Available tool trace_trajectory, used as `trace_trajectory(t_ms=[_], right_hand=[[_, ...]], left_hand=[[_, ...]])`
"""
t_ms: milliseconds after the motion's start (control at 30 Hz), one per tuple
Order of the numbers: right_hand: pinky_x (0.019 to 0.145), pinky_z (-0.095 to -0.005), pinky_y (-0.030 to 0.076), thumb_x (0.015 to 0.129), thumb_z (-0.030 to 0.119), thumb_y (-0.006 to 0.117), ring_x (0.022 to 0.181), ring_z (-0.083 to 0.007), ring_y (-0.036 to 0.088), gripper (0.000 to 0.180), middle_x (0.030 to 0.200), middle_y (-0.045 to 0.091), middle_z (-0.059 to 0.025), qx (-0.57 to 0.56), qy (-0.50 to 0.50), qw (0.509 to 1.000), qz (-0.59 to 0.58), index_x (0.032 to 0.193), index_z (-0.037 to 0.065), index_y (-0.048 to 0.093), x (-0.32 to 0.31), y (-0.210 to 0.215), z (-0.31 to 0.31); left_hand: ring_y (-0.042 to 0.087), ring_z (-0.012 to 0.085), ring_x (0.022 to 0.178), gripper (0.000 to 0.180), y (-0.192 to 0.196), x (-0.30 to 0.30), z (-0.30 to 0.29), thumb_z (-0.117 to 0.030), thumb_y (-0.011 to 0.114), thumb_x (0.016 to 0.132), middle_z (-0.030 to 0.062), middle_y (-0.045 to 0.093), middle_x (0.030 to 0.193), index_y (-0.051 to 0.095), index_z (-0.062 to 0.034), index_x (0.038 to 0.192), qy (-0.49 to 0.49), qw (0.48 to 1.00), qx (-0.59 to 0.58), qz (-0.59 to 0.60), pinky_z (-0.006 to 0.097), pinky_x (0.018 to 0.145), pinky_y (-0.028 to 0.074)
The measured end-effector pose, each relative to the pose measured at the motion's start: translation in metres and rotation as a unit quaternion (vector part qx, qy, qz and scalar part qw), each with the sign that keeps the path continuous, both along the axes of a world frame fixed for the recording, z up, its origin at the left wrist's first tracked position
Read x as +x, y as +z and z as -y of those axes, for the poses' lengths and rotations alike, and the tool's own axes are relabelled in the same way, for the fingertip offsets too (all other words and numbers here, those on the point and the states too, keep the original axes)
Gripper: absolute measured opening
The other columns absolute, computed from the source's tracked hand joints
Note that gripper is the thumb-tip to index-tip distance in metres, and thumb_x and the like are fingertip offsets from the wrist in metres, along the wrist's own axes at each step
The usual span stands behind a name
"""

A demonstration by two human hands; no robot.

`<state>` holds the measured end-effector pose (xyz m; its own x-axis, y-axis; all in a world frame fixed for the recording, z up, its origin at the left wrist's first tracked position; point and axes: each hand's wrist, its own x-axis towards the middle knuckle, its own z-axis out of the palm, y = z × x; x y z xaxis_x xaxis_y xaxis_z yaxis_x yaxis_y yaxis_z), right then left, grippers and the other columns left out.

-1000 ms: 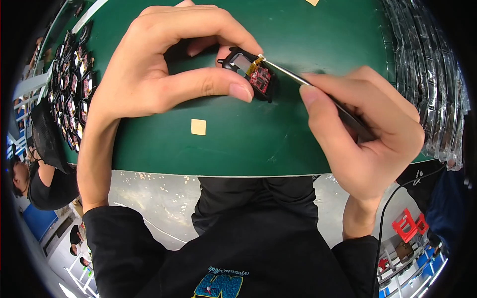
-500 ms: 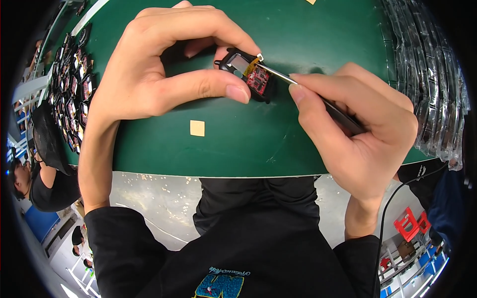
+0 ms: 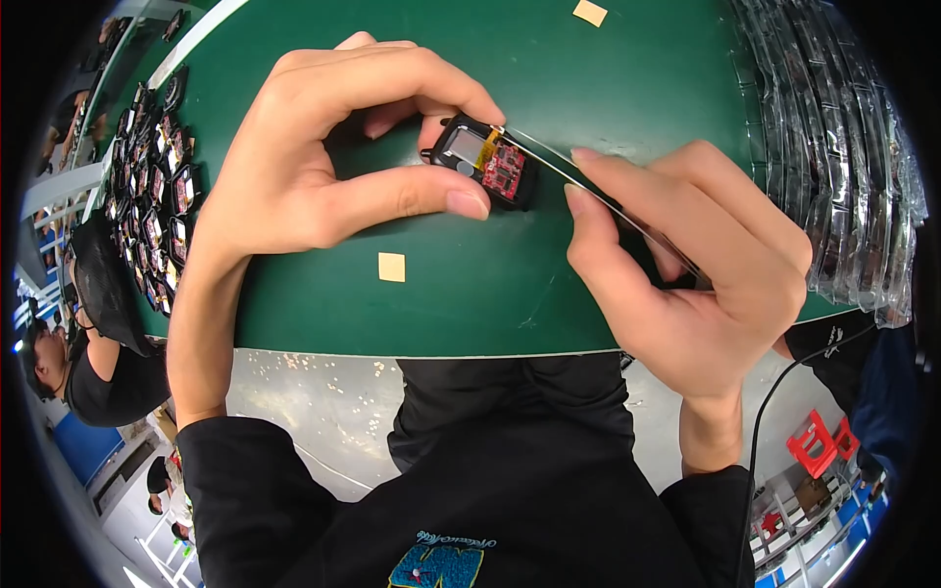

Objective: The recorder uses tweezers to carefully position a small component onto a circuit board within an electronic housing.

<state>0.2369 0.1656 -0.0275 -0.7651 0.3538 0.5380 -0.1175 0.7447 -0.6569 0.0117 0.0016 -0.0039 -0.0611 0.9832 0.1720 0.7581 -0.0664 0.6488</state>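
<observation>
I'm gripping a small black device [image 3: 505, 171] in my left hand [image 3: 304, 167] over the green table [image 3: 470, 309], while my right hand [image 3: 716, 265] is pinching metal tweezers [image 3: 539, 157], tips at its far edge. Yellow squares [image 3: 391, 267] are lying near and far. Similar devices [image 3: 152, 206] are crowding the left; clear plastic packs [image 3: 848, 157] are lining the right. Near right, a red stool [image 3: 813, 444] is showing beyond the grey floor [image 3: 304, 397].

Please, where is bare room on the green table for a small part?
Bare green table: between the lower yellow square and the right hand; also between the upper yellow square and the plastic packs. Crowded: left, by black devices; right, by packs.
</observation>
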Motion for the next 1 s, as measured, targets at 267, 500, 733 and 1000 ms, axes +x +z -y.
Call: trace_trajectory(t_ms=[267,500,733,1000], right_hand=[[0.048,-0.0234,0.029,0.077,-0.013,0.087,0.053,-0.0034,0.045,0.027,0.073,0.065,-0.0014,0.014,0.005,1.000,-0.009,0.101,-0.002,0.086,-0.004,-0.003,0.003],[0.052,-0.0220,0.035,0.082,-0.013,0.084,0.058,-0.0047,0.054,0.021,0.073,0.066,-0.0028,-0.099,0.035,0.993,0.050,0.101,-0.004,0.085,0.000,0.009,-0.001],[0.053,-0.0216,0.036,0.084,-0.012,0.082,0.059,-0.0048,0.057,0.018,0.071,0.065,-0.0022,-0.138,0.046,0.986,0.084,0.100,-0.004,0.085,0.002,0.011,-0.005],[0.053,-0.0217,0.036,0.084,-0.011,0.083,0.059,-0.0045,0.057,0.017,0.071,0.065,-0.0022,-0.142,0.050,0.985,0.089,0.100,-0.004,0.085,0.000,0.009,-0.004]], left_hand=[[0.045,0.0153,0.072,0.066,0.000,0.000,0.000,-0.044,0.098,0.069,0.0040,0.068,0.083,0.082,0.0011,0.115,0.008,1.000,-0.008,0.011,0.033,0.073,0.036],[0.046,0.0159,0.075,0.071,-0.003,-0.009,0.004,-0.047,0.097,0.068,0.0059,0.074,0.091,0.081,0.0031,0.117,-0.009,0.998,-0.017,0.056,0.033,0.074,0.036],[0.058,0.0195,0.081,0.072,0.002,-0.010,0.001,-0.049,0.095,0.071,0.0087,0.076,0.096,0.081,0.0040,0.118,-0.036,0.998,-0.034,0.036,0.035,0.079,0.039],[0.068,0.0234,0.089,0.067,0.004,-0.015,0.000,-0.044,0.092,0.073,0.0119,0.079,0.099,0.082,0.0041,0.118,-0.066,0.997,-0.042,0.006,0.036,0.085,0.042]])
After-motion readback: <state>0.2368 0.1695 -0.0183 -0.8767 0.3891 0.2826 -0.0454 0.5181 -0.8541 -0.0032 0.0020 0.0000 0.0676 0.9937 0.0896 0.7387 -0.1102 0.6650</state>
